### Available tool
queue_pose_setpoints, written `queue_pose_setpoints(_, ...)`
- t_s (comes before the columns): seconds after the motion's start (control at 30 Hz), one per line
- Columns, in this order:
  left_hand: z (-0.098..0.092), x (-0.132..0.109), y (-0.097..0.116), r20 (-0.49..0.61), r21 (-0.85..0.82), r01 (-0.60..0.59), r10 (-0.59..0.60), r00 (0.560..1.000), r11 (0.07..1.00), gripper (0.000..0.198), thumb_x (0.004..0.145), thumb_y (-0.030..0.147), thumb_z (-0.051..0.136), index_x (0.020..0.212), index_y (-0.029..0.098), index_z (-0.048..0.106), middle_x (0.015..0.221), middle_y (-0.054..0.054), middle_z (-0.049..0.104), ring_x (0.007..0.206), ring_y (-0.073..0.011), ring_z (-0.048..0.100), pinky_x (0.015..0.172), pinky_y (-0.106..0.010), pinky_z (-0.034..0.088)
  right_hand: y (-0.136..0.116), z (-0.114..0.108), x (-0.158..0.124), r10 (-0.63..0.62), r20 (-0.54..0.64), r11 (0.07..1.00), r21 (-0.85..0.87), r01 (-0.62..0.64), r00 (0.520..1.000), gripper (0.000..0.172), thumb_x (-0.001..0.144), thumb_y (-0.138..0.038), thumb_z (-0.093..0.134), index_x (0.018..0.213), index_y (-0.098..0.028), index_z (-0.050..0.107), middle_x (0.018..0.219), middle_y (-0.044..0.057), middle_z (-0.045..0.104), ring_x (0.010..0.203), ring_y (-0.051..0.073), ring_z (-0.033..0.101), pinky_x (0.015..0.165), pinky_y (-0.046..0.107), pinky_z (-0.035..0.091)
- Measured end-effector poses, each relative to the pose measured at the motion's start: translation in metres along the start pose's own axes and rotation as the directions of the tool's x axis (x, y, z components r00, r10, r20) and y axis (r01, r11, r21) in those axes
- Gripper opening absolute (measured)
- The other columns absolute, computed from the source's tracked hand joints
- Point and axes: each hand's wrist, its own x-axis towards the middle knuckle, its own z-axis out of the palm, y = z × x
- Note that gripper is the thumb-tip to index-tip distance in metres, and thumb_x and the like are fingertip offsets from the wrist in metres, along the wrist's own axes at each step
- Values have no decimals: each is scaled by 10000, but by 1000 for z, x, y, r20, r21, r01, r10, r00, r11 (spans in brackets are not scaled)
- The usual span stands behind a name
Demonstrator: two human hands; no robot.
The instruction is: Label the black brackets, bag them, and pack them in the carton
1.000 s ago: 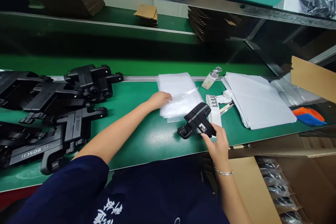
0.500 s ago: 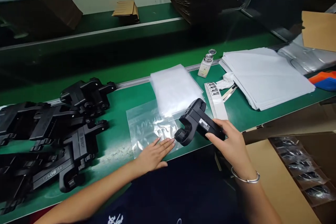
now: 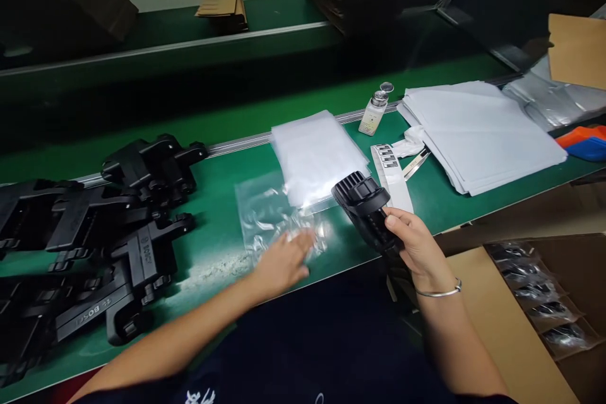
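Note:
My right hand point(image 3: 416, 245) grips a black plastic clamp-like holder point(image 3: 364, 211), its ribbed jaw turned up, above the bench's front edge. My left hand point(image 3: 285, 265) is at the near side of a clear plastic bag point(image 3: 265, 211) lying flat on the green bench; its fingers are smeared by motion, so I cannot tell whether they pinch the film. Just behind the bag is a stack of clear bags point(image 3: 317, 151). A strip of printed labels point(image 3: 395, 180) and tweezers point(image 3: 416, 164) lie beyond the held part.
Several black holders marked BOSCH point(image 3: 146, 255) crowd the bench's left side. Behind stands a small dispenser bottle point(image 3: 373, 113). White sheets point(image 3: 487, 136) are piled at the right. Below the bench, an open carton point(image 3: 502, 322) holds several bagged black parts.
My right hand has turned the black holder so its ribbed jaw shows. My left hand has lifted from lying flat on the bag, and the bag has shifted slightly right.

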Motion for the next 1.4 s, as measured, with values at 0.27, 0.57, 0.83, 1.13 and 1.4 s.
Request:
queue_pose_setpoints(0.27,-25,20,-33,-178,-4,206,-203,963,979,562,956,345,350,1465,108,347,1546,-163,319,1434,-294,300,1148,-534,260,9,3,-3,-35,87,997,70,29,996,457,771,-560,659,1002,-170,712,816,73,711,706,211,651,593,308,524)
queue_pose_setpoints(0.57,-22,-22,-36,-257,-18,349,-341,904,937,314,939,200,346,912,182,658,814,-95,671,802,-253,654,686,-343,518,51,2,1,-444,-4,882,-180,437,896,628,618,-700,708,1005,-213,621,912,84,635,823,248,643,756,414,547)
queue_pose_setpoints(0.83,-67,-5,-39,-309,-352,341,-452,837,871,338,945,267,383,1201,196,592,999,-81,680,960,-239,638,784,-324,492,53,16,1,-504,264,764,-309,567,822,560,700,-681,662,1037,-237,610,948,96,598,889,261,642,743,395,546)
queue_pose_setpoints(1.13,-77,-24,-6,-349,-725,64,-445,825,686,311,935,219,365,1239,171,403,665,52,533,639,-146,558,670,-266,446,37,60,17,-210,379,602,-677,424,901,368,791,-452,646,1065,-206,635,1024,87,649,923,247,631,814,394,509)
queue_pose_setpoints(1.4,-67,-30,2,-290,-320,104,-202,935,942,236,935,213,377,1154,190,461,835,-37,692,739,-206,678,640,-273,467,47,77,17,-257,88,600,-766,230,962,401,782,-471,636,1044,-168,650,1013,118,693,919,280,650,815,444,508)
